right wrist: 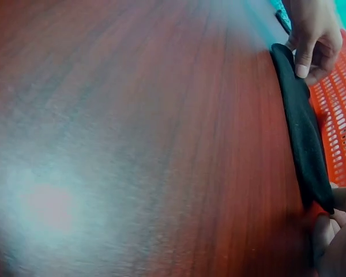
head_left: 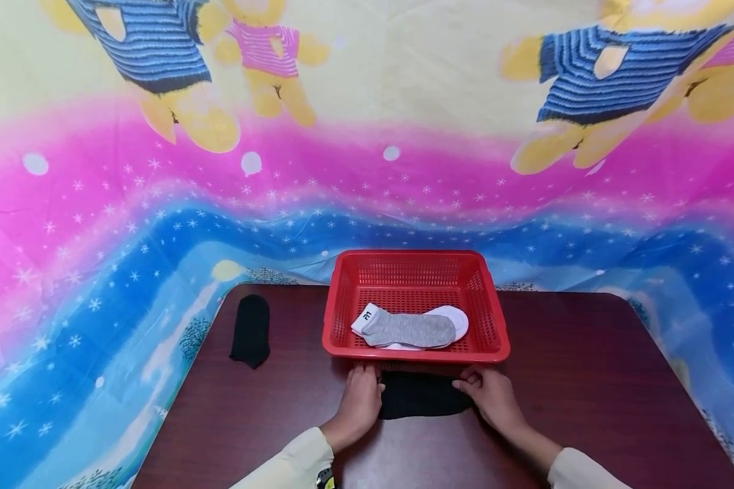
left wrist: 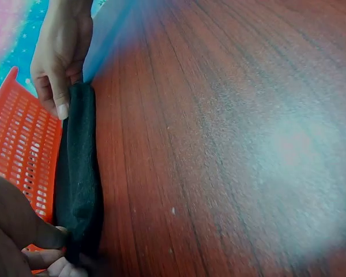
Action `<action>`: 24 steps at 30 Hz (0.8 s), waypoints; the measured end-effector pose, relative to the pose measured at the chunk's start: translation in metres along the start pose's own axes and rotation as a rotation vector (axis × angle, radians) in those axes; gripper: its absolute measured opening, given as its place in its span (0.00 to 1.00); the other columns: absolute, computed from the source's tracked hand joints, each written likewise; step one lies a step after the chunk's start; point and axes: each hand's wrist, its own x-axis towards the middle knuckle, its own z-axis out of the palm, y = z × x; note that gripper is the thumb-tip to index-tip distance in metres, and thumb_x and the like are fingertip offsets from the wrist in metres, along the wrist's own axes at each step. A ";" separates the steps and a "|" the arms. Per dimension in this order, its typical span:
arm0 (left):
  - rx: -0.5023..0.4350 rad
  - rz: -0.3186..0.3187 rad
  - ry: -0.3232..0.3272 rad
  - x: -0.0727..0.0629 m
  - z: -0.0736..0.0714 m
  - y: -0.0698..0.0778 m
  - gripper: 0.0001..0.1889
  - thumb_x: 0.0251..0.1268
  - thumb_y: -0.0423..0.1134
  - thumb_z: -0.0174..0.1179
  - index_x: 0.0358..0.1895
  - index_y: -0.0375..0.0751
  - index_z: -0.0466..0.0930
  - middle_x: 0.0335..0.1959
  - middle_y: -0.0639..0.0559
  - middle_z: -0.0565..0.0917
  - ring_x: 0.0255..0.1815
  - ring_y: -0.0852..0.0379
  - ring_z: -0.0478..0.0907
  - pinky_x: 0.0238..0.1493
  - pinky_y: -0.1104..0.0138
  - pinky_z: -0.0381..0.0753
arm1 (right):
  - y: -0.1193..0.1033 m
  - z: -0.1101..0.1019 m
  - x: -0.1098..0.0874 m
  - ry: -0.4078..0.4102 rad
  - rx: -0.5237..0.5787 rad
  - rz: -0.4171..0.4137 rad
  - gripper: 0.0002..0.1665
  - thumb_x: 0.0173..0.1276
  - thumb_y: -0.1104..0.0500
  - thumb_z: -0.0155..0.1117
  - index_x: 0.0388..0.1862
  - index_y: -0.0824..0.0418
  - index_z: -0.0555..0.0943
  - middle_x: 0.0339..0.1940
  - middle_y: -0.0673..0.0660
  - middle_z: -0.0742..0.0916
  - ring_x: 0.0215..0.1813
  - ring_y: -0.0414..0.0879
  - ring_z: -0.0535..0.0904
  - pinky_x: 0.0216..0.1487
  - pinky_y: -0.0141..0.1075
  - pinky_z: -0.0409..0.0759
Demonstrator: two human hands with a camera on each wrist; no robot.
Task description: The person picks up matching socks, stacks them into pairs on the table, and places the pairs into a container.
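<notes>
A black sock [head_left: 425, 395] is stretched sideways between both hands, just in front of the red basket. My left hand [head_left: 361, 401] pinches its left end between thumb and fingers. The opposite end is pinched by my right hand [head_left: 494, 399]. Seen from the left wrist, the sock [left wrist: 82, 156] runs lengthwise beside the basket wall, with the right hand [left wrist: 63, 52] at its far end. In the right wrist view the left hand [right wrist: 316, 43] has its thumb on the sock's far end, while the near end meets the right hand's fingers.
The red perforated basket [head_left: 416, 354] stands at the table's back middle. A grey sock [head_left: 410, 330] lies in it on top of white sock fabric [head_left: 459, 319]. Another black sock [head_left: 251, 329] lies flat on the brown table [head_left: 587, 380], back left. A patterned cloth hangs behind.
</notes>
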 end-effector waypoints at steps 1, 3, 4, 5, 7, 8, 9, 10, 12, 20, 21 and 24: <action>-0.003 -0.005 -0.006 0.000 -0.002 -0.001 0.09 0.58 0.28 0.69 0.34 0.36 0.76 0.31 0.45 0.78 0.40 0.45 0.78 0.50 0.55 0.77 | 0.000 0.000 -0.001 0.000 0.003 0.009 0.09 0.63 0.57 0.76 0.36 0.59 0.83 0.30 0.52 0.85 0.32 0.38 0.77 0.34 0.29 0.76; -0.012 -0.015 -0.014 -0.002 -0.006 -0.003 0.08 0.60 0.28 0.68 0.36 0.36 0.76 0.33 0.45 0.78 0.41 0.46 0.78 0.52 0.55 0.77 | 0.001 -0.001 -0.004 0.015 0.006 0.017 0.09 0.64 0.57 0.75 0.37 0.60 0.83 0.32 0.53 0.85 0.33 0.38 0.76 0.34 0.29 0.75; -0.016 -0.018 -0.013 -0.002 -0.008 -0.005 0.08 0.60 0.28 0.68 0.36 0.36 0.77 0.35 0.45 0.79 0.42 0.46 0.78 0.52 0.55 0.77 | 0.001 -0.002 -0.006 0.026 0.005 0.019 0.10 0.65 0.57 0.75 0.37 0.60 0.83 0.32 0.53 0.85 0.33 0.38 0.76 0.35 0.29 0.75; -0.020 -0.023 -0.016 -0.004 -0.011 -0.006 0.08 0.59 0.28 0.68 0.37 0.36 0.77 0.35 0.46 0.78 0.42 0.46 0.77 0.52 0.54 0.77 | 0.001 -0.003 -0.008 0.039 0.002 0.021 0.10 0.65 0.57 0.75 0.38 0.60 0.83 0.33 0.53 0.85 0.34 0.38 0.76 0.35 0.29 0.75; -0.014 -0.039 -0.008 -0.007 -0.017 -0.010 0.08 0.58 0.28 0.68 0.37 0.37 0.78 0.35 0.47 0.79 0.42 0.46 0.76 0.50 0.54 0.76 | 0.002 -0.006 -0.012 0.065 -0.003 0.023 0.10 0.66 0.57 0.74 0.40 0.61 0.83 0.35 0.54 0.84 0.34 0.37 0.75 0.36 0.28 0.74; -0.006 -0.050 0.000 -0.009 -0.021 -0.012 0.08 0.58 0.28 0.68 0.38 0.38 0.79 0.36 0.47 0.79 0.42 0.47 0.76 0.47 0.54 0.75 | 0.003 -0.008 -0.014 0.078 -0.007 0.026 0.10 0.67 0.58 0.73 0.41 0.62 0.82 0.36 0.54 0.84 0.35 0.37 0.74 0.36 0.28 0.74; 0.008 -0.058 0.016 -0.010 -0.024 -0.015 0.09 0.57 0.28 0.69 0.38 0.39 0.79 0.36 0.48 0.79 0.41 0.47 0.75 0.45 0.54 0.74 | 0.002 -0.011 -0.017 0.094 -0.009 0.031 0.10 0.67 0.58 0.73 0.41 0.62 0.81 0.36 0.54 0.83 0.35 0.37 0.74 0.36 0.28 0.73; 0.027 -0.063 0.036 -0.012 -0.028 -0.018 0.09 0.56 0.29 0.69 0.38 0.39 0.80 0.36 0.48 0.79 0.41 0.48 0.75 0.43 0.55 0.73 | 0.002 -0.015 -0.019 0.109 -0.008 0.040 0.10 0.68 0.59 0.72 0.41 0.62 0.80 0.36 0.55 0.81 0.34 0.37 0.73 0.36 0.28 0.72; 0.068 -0.073 0.077 -0.014 -0.036 -0.026 0.11 0.54 0.29 0.70 0.39 0.40 0.81 0.36 0.49 0.80 0.40 0.48 0.74 0.39 0.58 0.69 | 0.001 -0.024 -0.023 0.143 -0.002 0.063 0.12 0.68 0.60 0.71 0.42 0.63 0.77 0.36 0.56 0.79 0.34 0.37 0.71 0.35 0.29 0.70; 0.241 -0.072 0.150 -0.014 -0.076 -0.093 0.15 0.55 0.27 0.69 0.46 0.33 0.77 0.41 0.40 0.78 0.43 0.40 0.74 0.37 0.53 0.71 | -0.001 -0.059 -0.029 0.304 -0.073 -0.133 0.26 0.57 0.68 0.75 0.49 0.68 0.70 0.40 0.61 0.76 0.38 0.47 0.71 0.39 0.29 0.67; 0.257 -0.083 0.150 -0.013 -0.080 -0.103 0.16 0.56 0.27 0.68 0.47 0.32 0.77 0.42 0.39 0.79 0.44 0.39 0.75 0.38 0.50 0.72 | 0.000 -0.061 -0.027 0.314 -0.118 -0.213 0.28 0.54 0.69 0.77 0.50 0.69 0.71 0.42 0.62 0.77 0.41 0.50 0.72 0.43 0.33 0.68; 0.259 -0.119 0.152 -0.012 -0.091 -0.127 0.17 0.60 0.26 0.66 0.53 0.28 0.77 0.46 0.35 0.79 0.46 0.36 0.75 0.42 0.47 0.75 | 0.004 -0.067 -0.023 0.311 -0.259 -0.414 0.29 0.57 0.60 0.80 0.52 0.68 0.76 0.50 0.64 0.79 0.50 0.56 0.71 0.50 0.45 0.71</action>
